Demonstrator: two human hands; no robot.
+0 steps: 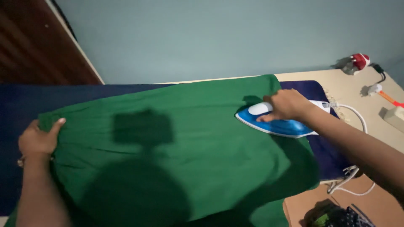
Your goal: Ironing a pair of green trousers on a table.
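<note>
A large green cloth [193, 147] lies spread over a dark blue cover [17, 109]. My right hand [286, 105] grips the white handle of a blue and white iron [277, 124], which rests flat on the cloth's right part with its tip pointing left. My left hand [38, 138] pinches the cloth's left edge, thumb on top. The shadow of my head and camera falls across the middle of the cloth.
The iron's white cord [357, 122] loops over the beige surface [357, 90] at the right. A red and white object [360, 61], a plug and a white socket strip [395, 117] sit at the far right. Dark patterned fabric [341, 216] lies bottom right. A grey-blue wall stands behind.
</note>
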